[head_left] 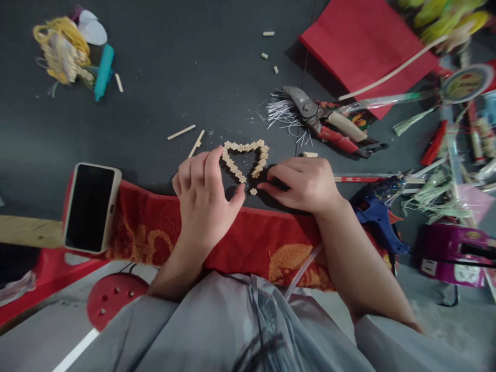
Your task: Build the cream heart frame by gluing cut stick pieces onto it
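If R hand [302,178] (thumb/fingers apart) brushes sm. rosette [253,191], latter may skid | L hand [201,199]: thumb/fingers apart; bump could skew heart outline [244,148]

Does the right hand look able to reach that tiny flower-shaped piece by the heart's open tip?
Very likely yes: the right hand has its fingertips beside the flower-shaped piece, with nothing visible between them; the heart lies just beyond, out of the way.

An open lane of dark tabletop [174,62] runs beyond the heart-shaped outline [244,148] for your reach, but pruning shears [308,108] obstruct your right hand [302,181] ahead, a blue glue gun [377,222] crowds that side, and pale sticks [181,132] lie just past your left hand [203,186].
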{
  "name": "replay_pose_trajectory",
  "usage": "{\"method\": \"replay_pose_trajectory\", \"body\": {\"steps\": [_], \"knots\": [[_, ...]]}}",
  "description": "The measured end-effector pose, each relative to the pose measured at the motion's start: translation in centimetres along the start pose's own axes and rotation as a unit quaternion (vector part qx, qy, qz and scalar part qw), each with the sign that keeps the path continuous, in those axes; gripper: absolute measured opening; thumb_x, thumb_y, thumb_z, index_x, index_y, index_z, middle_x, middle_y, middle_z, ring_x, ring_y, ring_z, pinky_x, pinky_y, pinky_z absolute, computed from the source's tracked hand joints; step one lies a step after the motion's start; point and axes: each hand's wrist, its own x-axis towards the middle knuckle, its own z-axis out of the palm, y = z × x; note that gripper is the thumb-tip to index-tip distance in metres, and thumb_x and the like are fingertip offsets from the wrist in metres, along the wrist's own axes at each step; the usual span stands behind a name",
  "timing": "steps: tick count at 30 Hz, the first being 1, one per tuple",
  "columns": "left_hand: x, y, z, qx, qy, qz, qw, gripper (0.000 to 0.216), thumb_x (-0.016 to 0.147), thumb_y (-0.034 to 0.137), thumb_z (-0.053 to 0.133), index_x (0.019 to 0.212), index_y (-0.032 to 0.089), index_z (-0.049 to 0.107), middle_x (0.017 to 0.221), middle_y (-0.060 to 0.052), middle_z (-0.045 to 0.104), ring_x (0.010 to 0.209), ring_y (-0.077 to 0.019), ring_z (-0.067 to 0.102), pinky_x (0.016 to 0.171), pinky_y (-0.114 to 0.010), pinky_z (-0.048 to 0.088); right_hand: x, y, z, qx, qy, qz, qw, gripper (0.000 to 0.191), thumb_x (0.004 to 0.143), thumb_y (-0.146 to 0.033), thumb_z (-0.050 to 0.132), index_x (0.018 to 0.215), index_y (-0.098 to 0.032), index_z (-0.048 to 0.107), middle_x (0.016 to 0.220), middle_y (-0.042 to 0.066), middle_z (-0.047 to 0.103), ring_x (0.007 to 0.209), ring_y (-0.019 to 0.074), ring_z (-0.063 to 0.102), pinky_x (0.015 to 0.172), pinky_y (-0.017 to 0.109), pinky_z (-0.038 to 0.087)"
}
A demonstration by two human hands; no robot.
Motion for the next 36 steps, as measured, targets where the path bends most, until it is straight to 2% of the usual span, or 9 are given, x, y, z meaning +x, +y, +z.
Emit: {"method": "replay_pose_trajectory", "body": {"steps": [2, 6, 12, 15, 18, 25, 27, 32, 36], "knots": [[0.3, -0.1, 0.2, -0.009, -0.021, -0.007, 1.0, 0.069, 0.085, 0.029, 0.069, 0.147, 0.018, 0.041, 0.144, -0.02, 0.056, 0.139, -0.0375, 0.048, 0.114, -0.056, 0.037, 0.1, -0.1, -0.1, 0.028, 0.0, 0.012, 1.0, 0.031, 0.094, -0.04, 0.056, 0.07, -0.021, 0.061, 0.06, 0.0, 0.058, 0.056, 0.0135, 0.05, 0.055, 0.028, 0.029], [0.8, -0.1, 0.6, -0.018, -0.033, -0.016, 0.999, 0.084, 0.079, 0.025, 0.074, 0.152, 0.02, 0.032, 0.143, -0.018, 0.058, 0.136, -0.0363, 0.051, 0.114, -0.054, 0.035, 0.6, -0.7, -0.6, 0.059, 0.002, 0.064, 0.996, 0.021, 0.093, -0.032, 0.055, 0.078, -0.021, 0.062, 0.067, 0.002, 0.061, 0.063, 0.0162, 0.054, 0.06, 0.029, 0.036], [1.1, -0.4, 1.1, -0.02, -0.041, -0.021, 0.999, 0.086, 0.081, 0.033, 0.075, 0.154, 0.021, 0.031, 0.144, -0.017, 0.059, 0.132, -0.0353, 0.053, 0.111, -0.051, 0.034, 2.7, -1.8, -1.1, 0.008, -0.03, 0.11, 0.993, 0.008, 0.09, -0.019, 0.055, 0.091, -0.021, 0.063, 0.084, 0.007, 0.063, 0.08, 0.0223, 0.057, 0.074, 0.035, 0.045], [1.2, -0.4, 1.3, -0.018, -0.045, -0.029, 0.998, 0.089, 0.079, 0.033, 0.076, 0.154, 0.019, 0.03, 0.145, -0.016, 0.058, 0.133, -0.0353, 0.051, 0.111, -0.051, 0.033, 4.1, -1.5, -0.4, -0.004, -0.036, 0.096, 0.995, 0.015, 0.088, -0.019, 0.059, 0.102, -0.02, 0.064, 0.097, 0.009, 0.063, 0.095, 0.0267, 0.058, 0.085, 0.042, 0.049], [1.3, -0.5, 1.4, -0.02, -0.054, -0.031, 0.998, 0.089, 0.08, 0.032, 0.075, 0.155, 0.018, 0.03, 0.146, -0.017, 0.057, 0.134, -0.0351, 0.051, 0.112, -0.051, 0.032, 5.4, -1.0, 0.8, 0.002, -0.054, 0.074, 0.996, 0.019, 0.088, -0.021, 0.06, 0.106, -0.023, 0.065, 0.104, 0.01, 0.061, 0.103, 0.0292, 0.057, 0.088, 0.048, 0.049], [1.3, -0.6, 1.3, -0.02, -0.069, -0.025, 0.997, 0.085, 0.082, 0.031, 0.071, 0.156, 0.016, 0.03, 0.145, -0.017, 0.058, 0.134, -0.0357, 0.05, 0.113, -0.052, 0.029, 6.3, 0.2, 2.7, 0.032, -0.068, 0.05, 0.996, 0.014, 0.091, -0.021, 0.058, 0.101, -0.023, 0.068, 0.101, 0.01, 0.061, 0.103, 0.0294, 0.056, 0.088, 0.049, 0.049], [1.3, -0.7, 1.2, -0.029, -0.072, -0.019, 0.997, 0.085, 0.082, 0.028, 0.07, 0.155, 0.016, 0.03, 0.144, -0.017, 0.059, 0.132, -0.0349, 0.05, 0.113, -0.051, 0.03, 6.5, 0.2, 2.5, 0.025, -0.077, 0.055, 0.995, 0.015, 0.092, -0.02, 0.055, 0.1, -0.022, 0.068, 0.101, 0.01, 0.063, 0.102, 0.0292, 0.056, 0.088, 0.048, 0.048], [1.4, -0.8, 1.3, -0.047, -0.068, -0.019, 0.996, 0.085, 0.08, 0.025, 0.069, 0.155, 0.013, 0.031, 0.143, -0.016, 0.058, 0.13, -0.0336, 0.049, 0.115, -0.05, 0.03, 7.1, -0.6, 1.6, -0.028, -0.152, 0.091, 0.984, 0.019, 0.094, -0.021, 0.053, 0.101, -0.019, 0.071, 0.103, 0.011, 0.067, 0.104, 0.0289, 0.056, 0.089, 0.044, 0.046], [1.3, -0.8, 1.4, -0.046, -0.07, -0.017, 0.996, 0.083, 0.08, 0.024, 0.068, 0.154, 0.011, 0.032, 0.143, -0.016, 0.058, 0.131, -0.034, 0.048, 0.116, -0.051, 0.03, 7.1, -0.8, 1.5, -0.043, -0.157, 0.096, 0.982, 0.022, 0.096, -0.023, 0.05, 0.099, -0.022, 0.072, 0.102, 0.009, 0.066, 0.105, 0.0286, 0.056, 0.089, 0.044, 0.045]]}}
